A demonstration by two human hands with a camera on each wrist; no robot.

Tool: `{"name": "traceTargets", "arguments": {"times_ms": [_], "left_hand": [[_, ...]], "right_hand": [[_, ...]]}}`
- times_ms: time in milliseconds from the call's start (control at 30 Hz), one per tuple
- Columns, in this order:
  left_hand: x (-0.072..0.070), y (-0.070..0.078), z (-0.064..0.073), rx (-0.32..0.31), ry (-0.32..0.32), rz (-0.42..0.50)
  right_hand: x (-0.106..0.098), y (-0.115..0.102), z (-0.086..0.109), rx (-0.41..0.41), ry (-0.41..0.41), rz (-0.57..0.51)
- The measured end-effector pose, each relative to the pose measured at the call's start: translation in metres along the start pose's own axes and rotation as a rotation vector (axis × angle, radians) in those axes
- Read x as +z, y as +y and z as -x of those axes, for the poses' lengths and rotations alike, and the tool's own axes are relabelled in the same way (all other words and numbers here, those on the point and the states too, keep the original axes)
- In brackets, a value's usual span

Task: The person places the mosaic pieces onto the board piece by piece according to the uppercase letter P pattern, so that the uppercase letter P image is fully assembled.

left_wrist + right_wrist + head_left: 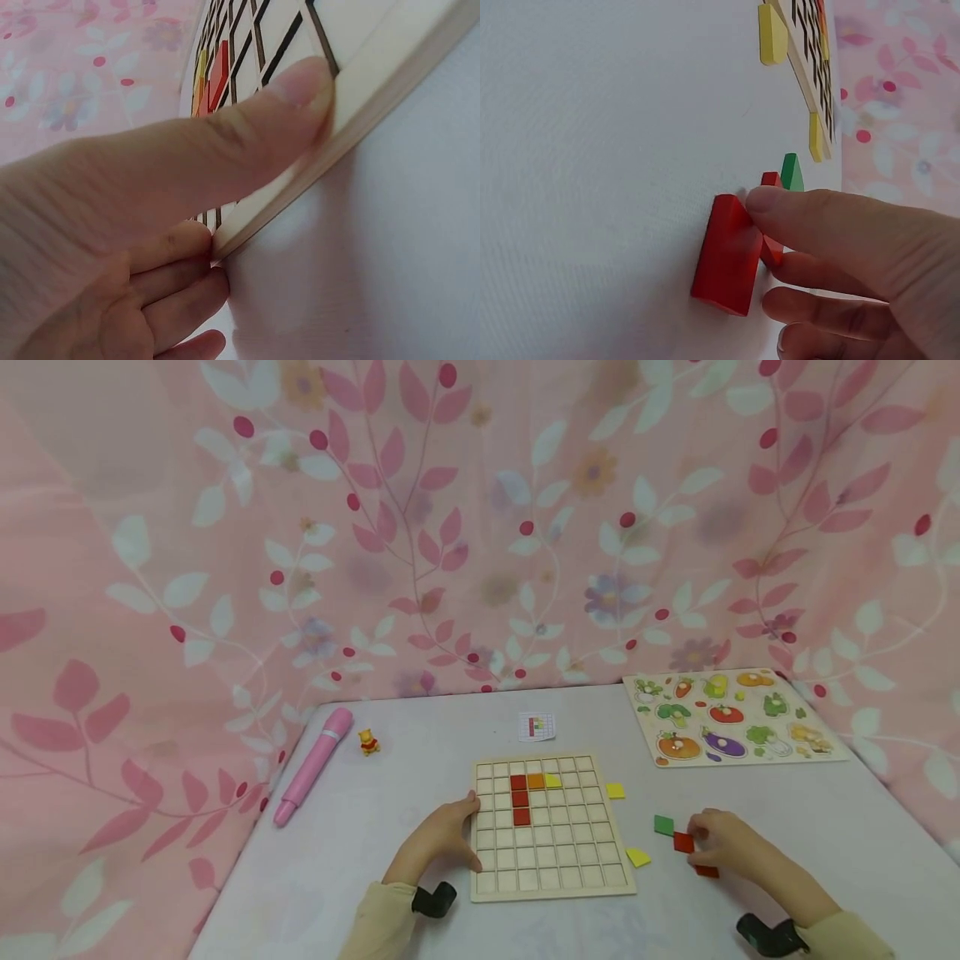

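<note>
In the head view my left hand [444, 837] rests at the left edge of a pale wooden grid board [555, 892]. Its thumb [296, 86] presses on the rim, and the fingers touch the side. The board holds three red squares, an orange square [536, 782] and a yellow piece [552, 781]. Right of the board, my right hand [726, 843] has thumb and index finger around a red square tile [683, 842], partly covered by the thumb in the right wrist view. A second red tile [726, 255] lies beside the thumb; a green tile [663, 825] lies just beyond.
Two yellow pieces, one square [616, 791] and one with a slanted side [637, 857], lie by the board's right edge. A small pattern card [537, 727] is behind it. A vegetable puzzle board [738, 722] lies back right; a pink stick [313, 768] and bear figurine [368, 742] lie left.
</note>
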State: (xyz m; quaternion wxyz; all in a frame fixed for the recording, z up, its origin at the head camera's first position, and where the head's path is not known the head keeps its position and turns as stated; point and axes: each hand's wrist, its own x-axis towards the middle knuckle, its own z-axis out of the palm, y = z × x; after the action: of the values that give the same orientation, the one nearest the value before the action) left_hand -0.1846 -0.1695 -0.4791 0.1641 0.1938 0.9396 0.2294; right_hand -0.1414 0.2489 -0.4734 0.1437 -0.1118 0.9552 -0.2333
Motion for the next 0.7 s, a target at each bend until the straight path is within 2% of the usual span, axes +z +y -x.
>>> {"name": "traceTargets", "arguments": {"times_ms": [467,700], "left_hand": [[0.001,0.002,-0.001,-0.002,-0.010,-0.014],[-0.001,0.003,0.000,0.005,-0.006,-0.021]], "right_hand": [[0.002,-0.008,0.000,0.047,-0.007,-0.051],[0.001,-0.015,-0.003,0.000,-0.009,-0.063]]}}
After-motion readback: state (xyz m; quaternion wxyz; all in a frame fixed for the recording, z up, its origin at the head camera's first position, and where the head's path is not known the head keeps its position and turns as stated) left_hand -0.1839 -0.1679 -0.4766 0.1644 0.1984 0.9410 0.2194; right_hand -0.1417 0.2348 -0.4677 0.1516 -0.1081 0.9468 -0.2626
